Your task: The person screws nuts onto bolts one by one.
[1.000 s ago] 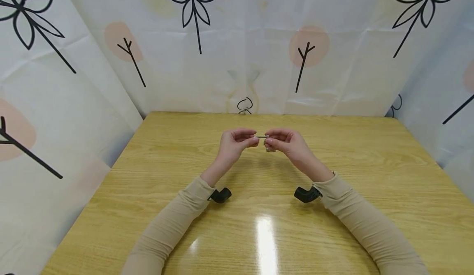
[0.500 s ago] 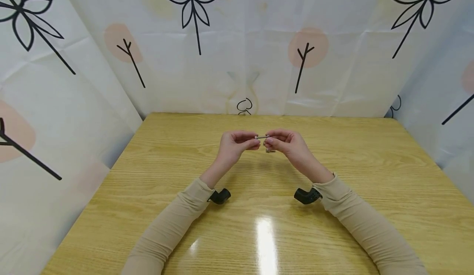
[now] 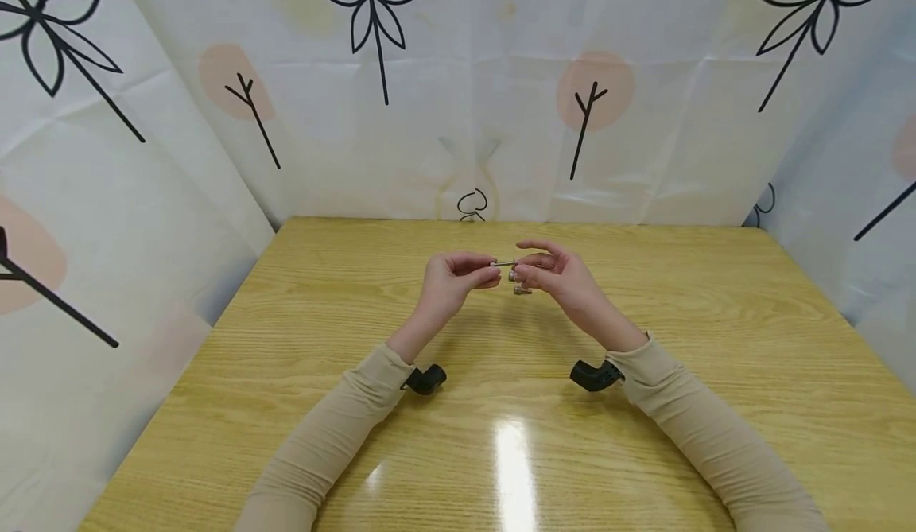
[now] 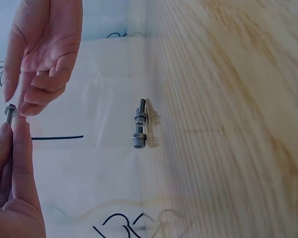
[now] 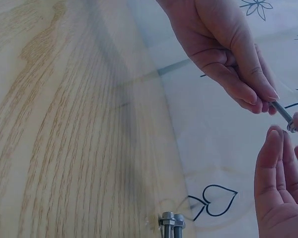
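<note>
Thumb and fingers of my left hand [image 3: 452, 284] pinch a small metal bolt [image 3: 504, 263], held roughly level above the table. A nut [image 4: 10, 110] sits at the bolt's far end in the left wrist view. Beside that end is my right hand [image 3: 561, 276], its index finger raised and fingers parted. In the right wrist view a right fingertip lies at the nut [image 5: 291, 125]; whether it touches is unclear. Two more bolts with nuts, one [image 4: 139, 141] and another [image 4: 141, 117], stand on the table, partly beside the right fingers in the head view.
The wooden table [image 3: 343, 317] reaches back to a white patterned curtain [image 3: 429, 118], with more curtain on both sides. A black wrist device [image 3: 427, 379] is at the left cuff, another [image 3: 595, 376] at the right cuff.
My right index finger has lifted and spread from the bolt's end, where the fingertips were together. The left hand keeps its pinch on the bolt, barely moved.
</note>
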Demonstrator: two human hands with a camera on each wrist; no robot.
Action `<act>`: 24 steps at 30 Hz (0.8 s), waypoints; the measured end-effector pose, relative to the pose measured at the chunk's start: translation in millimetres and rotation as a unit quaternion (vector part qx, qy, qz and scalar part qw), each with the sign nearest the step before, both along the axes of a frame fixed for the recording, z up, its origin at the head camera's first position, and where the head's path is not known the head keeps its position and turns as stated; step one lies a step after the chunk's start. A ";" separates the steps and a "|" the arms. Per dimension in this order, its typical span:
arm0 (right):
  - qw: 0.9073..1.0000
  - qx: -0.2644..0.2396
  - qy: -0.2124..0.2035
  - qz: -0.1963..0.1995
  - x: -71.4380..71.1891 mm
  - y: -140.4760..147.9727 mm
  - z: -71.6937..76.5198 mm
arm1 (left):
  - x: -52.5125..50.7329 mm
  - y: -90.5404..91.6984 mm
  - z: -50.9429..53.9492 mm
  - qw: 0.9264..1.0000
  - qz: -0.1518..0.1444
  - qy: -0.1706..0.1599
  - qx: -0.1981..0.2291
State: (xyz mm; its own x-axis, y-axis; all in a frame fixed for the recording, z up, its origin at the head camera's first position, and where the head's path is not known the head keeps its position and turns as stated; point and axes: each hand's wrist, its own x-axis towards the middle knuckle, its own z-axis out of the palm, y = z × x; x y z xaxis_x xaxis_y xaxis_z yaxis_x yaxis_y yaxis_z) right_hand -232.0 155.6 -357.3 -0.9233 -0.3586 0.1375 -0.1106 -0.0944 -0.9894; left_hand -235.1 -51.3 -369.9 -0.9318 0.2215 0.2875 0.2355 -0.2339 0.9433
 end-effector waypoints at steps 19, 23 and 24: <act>1.000 -0.006 0.008 0.021 -4.4 0.6 -5.8 | -2.1 -1.7 -1.4 0.997 0.033 0.024 -0.067; 1.000 0.021 0.004 0.013 -4.8 -0.8 -5.9 | -1.9 -0.9 -2.1 0.997 0.028 0.019 -0.064; 0.999 0.031 0.001 0.011 -4.8 -1.3 -5.8 | -1.9 -0.3 -2.4 0.997 0.028 0.016 -0.064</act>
